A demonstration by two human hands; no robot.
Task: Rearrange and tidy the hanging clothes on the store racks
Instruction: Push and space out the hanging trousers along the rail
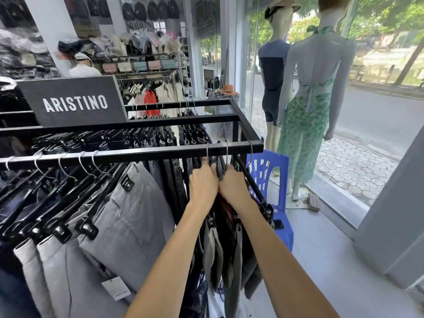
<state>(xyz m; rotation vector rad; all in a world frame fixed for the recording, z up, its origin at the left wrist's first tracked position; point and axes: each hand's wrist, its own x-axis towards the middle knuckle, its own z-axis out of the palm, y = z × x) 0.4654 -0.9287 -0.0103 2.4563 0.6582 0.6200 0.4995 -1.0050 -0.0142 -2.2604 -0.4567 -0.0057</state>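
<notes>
Reading "ARISTINO" in white capitals, a black sign stands on the rack at upper left of the frame; the same word shows on a small black label on grey trousers and on a hanger further left. A white paper tag hangs at lower left, its print too small to read. At centre frame, just under the front rail, the left hand and right hand sit side by side, fingers curled around the tops of dark hangers whose metal hooks sit on the rail. Dark garments hang below them. Behind the rack's right end stands a blue plastic chair with a phone on its seat. Two mannequins face a glass shopfront at upper right, above a pale tiled floor.
</notes>
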